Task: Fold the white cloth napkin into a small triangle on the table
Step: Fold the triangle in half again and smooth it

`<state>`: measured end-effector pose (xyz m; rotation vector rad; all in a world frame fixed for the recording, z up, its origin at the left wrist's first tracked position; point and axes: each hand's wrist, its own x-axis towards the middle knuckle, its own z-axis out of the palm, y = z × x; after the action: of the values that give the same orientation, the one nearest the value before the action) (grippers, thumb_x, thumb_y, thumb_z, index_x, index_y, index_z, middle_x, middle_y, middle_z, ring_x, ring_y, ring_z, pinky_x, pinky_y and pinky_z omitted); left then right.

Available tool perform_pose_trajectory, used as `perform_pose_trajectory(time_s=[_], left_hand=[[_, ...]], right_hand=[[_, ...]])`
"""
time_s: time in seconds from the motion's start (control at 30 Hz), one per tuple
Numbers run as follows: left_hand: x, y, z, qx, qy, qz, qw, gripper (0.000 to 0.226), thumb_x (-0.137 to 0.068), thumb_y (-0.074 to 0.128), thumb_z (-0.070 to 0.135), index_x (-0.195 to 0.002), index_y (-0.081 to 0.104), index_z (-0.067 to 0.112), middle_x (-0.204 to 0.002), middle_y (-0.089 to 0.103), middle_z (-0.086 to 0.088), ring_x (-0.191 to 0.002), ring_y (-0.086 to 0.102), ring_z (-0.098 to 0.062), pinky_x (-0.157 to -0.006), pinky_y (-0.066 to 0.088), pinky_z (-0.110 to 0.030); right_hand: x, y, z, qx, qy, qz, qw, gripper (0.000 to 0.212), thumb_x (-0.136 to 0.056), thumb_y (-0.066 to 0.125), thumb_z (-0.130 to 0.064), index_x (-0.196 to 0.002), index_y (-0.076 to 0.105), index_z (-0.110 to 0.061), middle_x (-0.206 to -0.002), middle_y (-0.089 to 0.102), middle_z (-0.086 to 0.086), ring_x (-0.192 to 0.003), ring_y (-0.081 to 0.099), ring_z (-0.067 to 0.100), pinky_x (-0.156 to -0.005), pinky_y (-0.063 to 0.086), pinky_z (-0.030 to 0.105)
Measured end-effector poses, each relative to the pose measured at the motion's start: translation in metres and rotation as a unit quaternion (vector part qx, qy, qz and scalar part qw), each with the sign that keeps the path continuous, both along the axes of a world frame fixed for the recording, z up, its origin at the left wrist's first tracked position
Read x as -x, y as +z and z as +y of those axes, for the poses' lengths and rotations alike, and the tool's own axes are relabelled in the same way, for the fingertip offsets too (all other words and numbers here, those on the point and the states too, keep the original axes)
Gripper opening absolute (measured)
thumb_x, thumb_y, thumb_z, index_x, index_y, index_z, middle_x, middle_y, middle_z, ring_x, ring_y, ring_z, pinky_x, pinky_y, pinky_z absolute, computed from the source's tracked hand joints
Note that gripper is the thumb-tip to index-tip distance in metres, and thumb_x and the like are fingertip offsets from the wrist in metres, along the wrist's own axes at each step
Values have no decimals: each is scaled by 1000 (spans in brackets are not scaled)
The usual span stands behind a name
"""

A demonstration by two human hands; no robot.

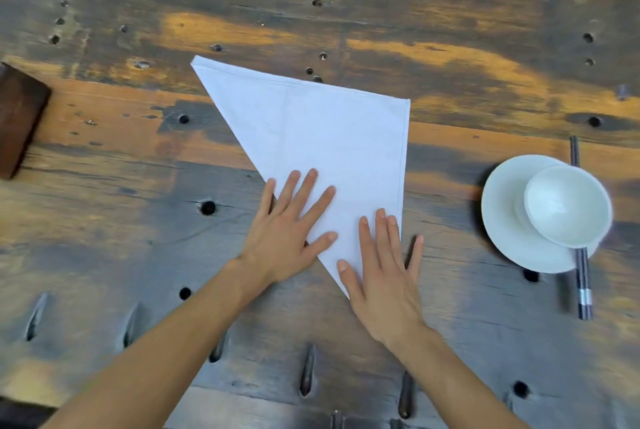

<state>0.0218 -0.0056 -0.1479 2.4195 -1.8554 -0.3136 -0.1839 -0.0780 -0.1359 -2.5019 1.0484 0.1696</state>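
At the far left edge of the frame a dark wooden block is lying on the bench, well apart from the work. The white cloth napkin is sitting in the centre of the frame as one large triangle, its long fold running from the upper left down to a point at lower centre. The left hand is pressing flat across that fold, fingers spread apart and gripping nothing. Just right of it the right hand is lying flat over the lower point, fingers likewise splayed, the little finger resting off the cloth on the wood.

The step seems to be creasing this fold; doing it well likely means sliding the palms outward along the fold while keeping the hemmed edges matched, before halving again.

At the right a white bowl is sitting on a saucer over chopsticks, near enough that a swung corner could brush them.
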Motion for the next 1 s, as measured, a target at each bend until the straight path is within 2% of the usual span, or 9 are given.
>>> perform_pose_trajectory(time_s=[0.1, 0.17, 0.33, 0.43, 0.5, 0.63, 0.73, 0.9, 1.0], left_hand=[[4, -7, 7, -21, 28, 4, 999, 72, -102, 29, 69, -164, 16, 34, -174, 6, -3, -159, -2, -36, -126, 12, -61], [5, -7, 6, -24, 36, 2, 999, 73, -102, 29, 70, -164, 13, 36, -174, 2, -1, -159, -6, -36, -127, 9, -60], [9, -3, 5, -35, 49, -9, 998, 74, -102, 27, 70, -164, 16, 31, -174, 4, -6, -159, -2, -39, -125, 10, -64], [24, -2, 12, -1, 30, -20, 999, 80, -101, 35, 68, -163, 24, 19, -172, 12, -12, -158, 7, -42, -122, 15, -67], [36, -4, 22, 12, 15, -6, 1000, 89, -95, 42, 76, -163, 24, 21, -172, 12, -10, -157, 5, -45, -122, 15, -69], [42, -2, 25, -26, 23, -1, 999, 115, -77, 39, 96, -164, 19, 24, -173, 6, -9, -156, -3, -50, -122, 7, -71], [40, 2, 21, -69, 16, 0, 997, 128, -69, 30, 105, -165, 10, 22, -173, -2, -10, -155, -9, -51, -122, 3, -72], [40, 8, 20, -111, 17, 13, 994, 133, -65, 24, 107, -165, 0, 23, -173, -13, -9, -154, -17, -48, -122, -1, -71], [39, 10, 21, -72, 1, 27, 997, 130, -70, 37, 102, -165, 11, 18, -173, -2, -13, -157, -8, -43, -121, 3, -73]], right_hand=[[11, -4, -14, 19, 62, 43, 997, 77, -102, 21, -66, -162, -2, -24, -170, -15, 0, -156, -9, 19, -121, -9, 60], [22, -5, -22, 29, 61, 52, 996, 80, -100, 20, -70, -162, -5, -27, -170, -16, -2, -156, -9, 18, -121, -9, 60], [27, -5, -26, 45, 43, 66, 996, 85, -99, 17, -72, -163, 0, -18, -170, -11, 4, -157, -4, 23, -121, -8, 63], [17, 5, -16, 51, 44, 12, 998, 84, -101, 21, -68, -162, 9, -11, -171, -2, 10, -157, -1, 26, -122, -11, 59], [21, 8, -9, 48, 84, -8, 995, 81, -102, 26, -65, -162, 11, -13, -171, 0, 10, -157, 0, 26, -122, -10, 59], [64, -1, -1, 55, 166, 27, 984, 77, -103, 31, -63, -161, 17, -15, -170, 6, 9, -157, 10, 28, -119, 10, 68], [92, -1, 0, 67, 194, 49, 978, 71, -104, 26, -60, -162, 19, -18, -170, 9, 11, -155, 16, 30, -119, 9, 67], [93, 11, 13, 31, 150, 61, 986, 72, -104, 25, -61, -162, 15, -20, -170, 7, 14, -156, 9, 31, -119, 8, 66], [86, 23, 25, -19, 56, 32, 998, 77, -103, 26, -65, -162, 15, -18, -170, 9, 13, -157, 8, 28, -123, 4, 58]])
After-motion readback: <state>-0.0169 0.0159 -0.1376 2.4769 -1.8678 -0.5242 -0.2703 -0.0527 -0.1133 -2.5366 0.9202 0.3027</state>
